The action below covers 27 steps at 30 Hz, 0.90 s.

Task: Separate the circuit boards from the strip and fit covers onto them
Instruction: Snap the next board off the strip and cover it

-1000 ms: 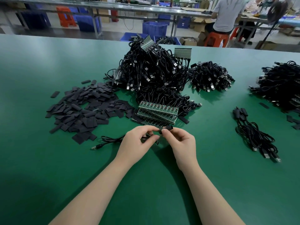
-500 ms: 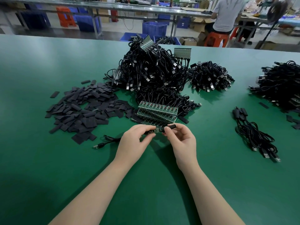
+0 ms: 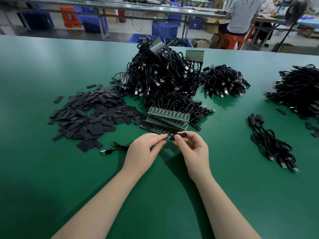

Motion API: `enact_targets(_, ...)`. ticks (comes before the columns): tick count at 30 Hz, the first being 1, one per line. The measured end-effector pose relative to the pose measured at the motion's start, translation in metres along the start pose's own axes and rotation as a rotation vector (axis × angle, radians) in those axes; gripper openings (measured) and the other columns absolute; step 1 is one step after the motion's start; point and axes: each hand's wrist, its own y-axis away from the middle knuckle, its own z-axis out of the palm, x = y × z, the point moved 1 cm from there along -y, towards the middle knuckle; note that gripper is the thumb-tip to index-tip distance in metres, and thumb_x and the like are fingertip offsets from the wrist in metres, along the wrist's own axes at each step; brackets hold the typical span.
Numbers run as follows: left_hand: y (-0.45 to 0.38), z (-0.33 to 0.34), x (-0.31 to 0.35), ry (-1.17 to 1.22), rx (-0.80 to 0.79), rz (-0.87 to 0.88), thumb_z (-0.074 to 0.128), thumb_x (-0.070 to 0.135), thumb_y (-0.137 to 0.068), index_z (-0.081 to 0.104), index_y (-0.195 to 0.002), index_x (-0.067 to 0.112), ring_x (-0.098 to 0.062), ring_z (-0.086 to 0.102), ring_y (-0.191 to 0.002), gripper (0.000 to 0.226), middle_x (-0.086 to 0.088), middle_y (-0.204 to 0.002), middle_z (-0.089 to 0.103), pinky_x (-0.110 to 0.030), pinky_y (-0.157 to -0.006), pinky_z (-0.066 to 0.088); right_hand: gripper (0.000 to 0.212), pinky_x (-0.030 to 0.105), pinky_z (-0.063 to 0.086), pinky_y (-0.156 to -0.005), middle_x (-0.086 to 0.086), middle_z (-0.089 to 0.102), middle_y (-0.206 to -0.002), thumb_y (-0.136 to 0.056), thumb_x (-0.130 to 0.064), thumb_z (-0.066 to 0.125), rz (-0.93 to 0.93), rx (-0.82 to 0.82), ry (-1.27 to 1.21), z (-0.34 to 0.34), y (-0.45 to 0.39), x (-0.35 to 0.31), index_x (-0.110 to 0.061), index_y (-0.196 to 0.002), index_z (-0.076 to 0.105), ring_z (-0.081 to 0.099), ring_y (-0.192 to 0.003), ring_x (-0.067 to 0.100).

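My left hand (image 3: 144, 149) pinches a small green circuit board (image 3: 166, 136) whose black USB cable (image 3: 112, 149) trails off to the left on the table. My right hand (image 3: 193, 149) pinches a black sleeve cover (image 3: 181, 135) at the board's right end, partly over it. Just beyond my fingers lie stacked strips of green circuit boards (image 3: 168, 119) wired to black cables. A heap of flat black covers (image 3: 89, 116) spreads on the left.
A tall pile of black USB cables (image 3: 162, 78) rises behind the strips, with a smaller pile (image 3: 224, 81) to its right. A bundle of covered cables (image 3: 271, 142) lies at right, another pile (image 3: 300, 90) at the far right. A seated person (image 3: 241, 16) works beyond the green table (image 3: 51, 178).
Both hands moved slightly away from me, toward the board strips. The right hand has shifted the black cover along the board's end.
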Motion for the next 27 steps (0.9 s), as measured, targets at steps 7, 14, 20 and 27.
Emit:
enact_targets(7,0.0006,-0.0006,0.0,0.014,-0.007,0.025,0.07,0.017,-0.09,0.074,-0.112,0.019,-0.004,0.062,-0.1,0.023,0.01,-0.104,0.072,-0.022,-0.091,0.047,0.021,0.023,0.056,-0.077,0.002,0.074,-0.085,-0.086,-0.011,0.075,0.002,0.017,0.01,0.0004,0.0002,0.0004,-0.031,-0.082,0.074,0.068,-0.082,0.015)
enact_targets(14,0.0002,-0.001,-0.0009,0.049,-0.004,0.016,0.071,0.017,-0.088,0.073,-0.114,0.022,0.001,0.061,-0.101,0.026,0.014,-0.105,0.07,-0.02,-0.092,0.048,0.009,0.014,0.05,-0.067,-0.01,0.071,-0.075,-0.086,-0.009,0.075,0.003,-0.063,0.06,0.0015,0.0009,0.0003,-0.017,-0.089,0.07,0.065,-0.071,0.003)
enact_targets(20,0.0041,-0.0013,0.0024,0.171,0.025,-0.109,0.077,0.027,-0.082,0.07,-0.114,0.039,0.006,0.064,-0.098,0.035,0.029,-0.099,0.069,-0.014,-0.088,0.048,0.007,0.015,0.051,-0.071,0.0,0.075,-0.081,-0.087,-0.01,0.074,0.038,-0.116,0.059,0.0008,0.001,0.0003,-0.016,-0.09,0.069,0.07,-0.077,0.008)
enact_targets(27,0.0042,-0.0011,0.0079,-0.013,0.067,0.043,0.072,0.029,-0.082,0.078,-0.103,0.022,-0.003,0.064,-0.091,0.023,0.01,-0.097,0.075,-0.029,-0.079,0.049,0.007,0.019,0.054,-0.074,0.002,0.075,-0.082,-0.087,-0.012,0.075,0.049,-0.082,0.05,0.0007,0.0014,0.0002,-0.019,-0.087,0.071,0.07,-0.078,0.011)
